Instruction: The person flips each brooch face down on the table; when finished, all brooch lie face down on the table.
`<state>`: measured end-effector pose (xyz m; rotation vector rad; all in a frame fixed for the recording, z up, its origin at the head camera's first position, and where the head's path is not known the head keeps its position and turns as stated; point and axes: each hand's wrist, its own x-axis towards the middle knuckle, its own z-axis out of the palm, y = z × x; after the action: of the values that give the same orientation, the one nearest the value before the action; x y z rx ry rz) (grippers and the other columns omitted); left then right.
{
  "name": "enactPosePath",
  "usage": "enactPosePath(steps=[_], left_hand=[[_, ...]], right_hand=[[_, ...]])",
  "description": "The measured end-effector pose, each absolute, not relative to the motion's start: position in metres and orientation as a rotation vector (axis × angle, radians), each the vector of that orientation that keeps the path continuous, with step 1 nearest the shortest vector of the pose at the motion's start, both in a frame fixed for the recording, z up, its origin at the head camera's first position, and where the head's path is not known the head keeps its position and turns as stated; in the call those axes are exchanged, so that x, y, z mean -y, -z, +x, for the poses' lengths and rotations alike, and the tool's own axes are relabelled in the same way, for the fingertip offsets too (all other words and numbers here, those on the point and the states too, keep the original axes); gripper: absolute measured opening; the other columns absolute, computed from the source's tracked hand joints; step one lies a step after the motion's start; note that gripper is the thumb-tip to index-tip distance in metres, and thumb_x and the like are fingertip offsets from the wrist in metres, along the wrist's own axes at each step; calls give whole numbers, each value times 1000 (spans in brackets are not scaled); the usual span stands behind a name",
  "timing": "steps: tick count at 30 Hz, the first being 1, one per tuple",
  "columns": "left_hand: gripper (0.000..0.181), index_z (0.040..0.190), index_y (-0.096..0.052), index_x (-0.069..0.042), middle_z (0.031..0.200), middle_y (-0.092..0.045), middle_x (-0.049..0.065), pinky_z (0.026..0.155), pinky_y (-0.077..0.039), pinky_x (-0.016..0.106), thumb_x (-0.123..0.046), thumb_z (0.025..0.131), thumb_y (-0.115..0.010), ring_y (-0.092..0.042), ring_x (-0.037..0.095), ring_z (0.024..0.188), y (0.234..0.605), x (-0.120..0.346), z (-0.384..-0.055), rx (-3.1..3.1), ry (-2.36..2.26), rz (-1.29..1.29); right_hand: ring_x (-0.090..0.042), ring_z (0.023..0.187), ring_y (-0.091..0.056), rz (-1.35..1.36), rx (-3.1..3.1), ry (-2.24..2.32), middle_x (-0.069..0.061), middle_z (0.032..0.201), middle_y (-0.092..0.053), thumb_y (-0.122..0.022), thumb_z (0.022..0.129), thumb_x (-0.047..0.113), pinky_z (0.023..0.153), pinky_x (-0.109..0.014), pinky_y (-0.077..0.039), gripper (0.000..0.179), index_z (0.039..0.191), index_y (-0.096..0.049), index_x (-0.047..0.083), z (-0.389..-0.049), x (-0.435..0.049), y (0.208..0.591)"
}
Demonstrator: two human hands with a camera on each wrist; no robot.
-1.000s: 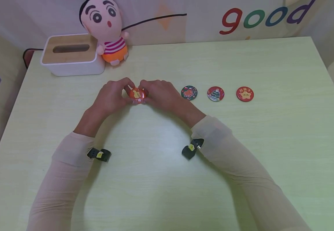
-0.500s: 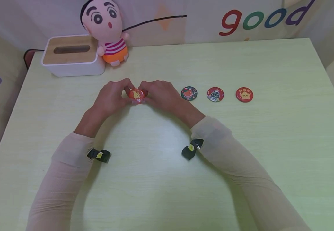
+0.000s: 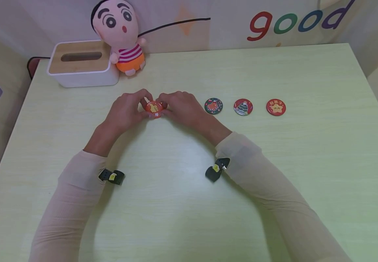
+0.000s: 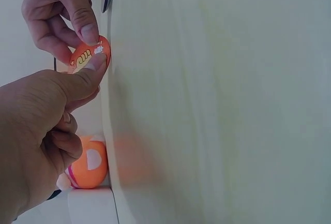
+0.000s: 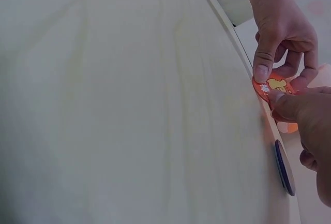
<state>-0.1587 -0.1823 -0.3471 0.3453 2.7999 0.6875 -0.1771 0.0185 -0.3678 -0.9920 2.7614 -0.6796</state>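
Between both hands is a round red badge (image 3: pixel 154 108) with a yellow thumbs-up and small white lettering. My left hand (image 3: pixel 125 110) pinches its left edge with thumb and fingers, while my right hand (image 3: pixel 183 108) pinches the right edge. In the left wrist view the badge (image 4: pixel 91 55) is tilted, thumbs pressed on its printed face. The right wrist view shows the same badge (image 5: pixel 274 85) gripped from both sides. To the right lie a dark green badge (image 3: pixel 213 106), a badge with a Christmas tree (image 3: pixel 243 107) and a red star badge (image 3: pixel 276 107), in a row.
A white tissue box (image 3: pixel 83 79) with a wooden lid stands at the back left of the table (image 3: pixel 189 211). Against it leans a plush doll (image 3: pixel 130 54) in a striped top and orange shorts. Behind the table hangs a pale cloth (image 3: pixel 228 25) printed with "good".
Both hands stay in place around the red badge, with hardly any movement. The whole head view has shifted very slightly.
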Motion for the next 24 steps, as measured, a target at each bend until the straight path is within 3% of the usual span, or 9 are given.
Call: enactPosePath(steps=[8, 24], left_hand=[[46, 135, -64, -10, 117, -74, 19, 99, -48, 49, -16, 91, -77, -62, 33, 109, 346, 184, -157, -2815, -644, 363], [36, 125, -71, -3, 116, -75, 19, 96, -52, 45, -14, 91, -76, -64, 32, 102, 345, 181, -158, -2839, -593, 405]], right_hand=[[-19, 100, -69, -990, -2773, 727, 0, 109, -78, -70, 97, 24, 90, -36, -54, 32, 128, -68, 16, -176, -18, 368], [-18, 94, -68, -1020, -2771, 759, 0, 107, -79, -67, 99, 21, 84, -33, -54, 24, 122, -72, 15, -177, -19, 371]])
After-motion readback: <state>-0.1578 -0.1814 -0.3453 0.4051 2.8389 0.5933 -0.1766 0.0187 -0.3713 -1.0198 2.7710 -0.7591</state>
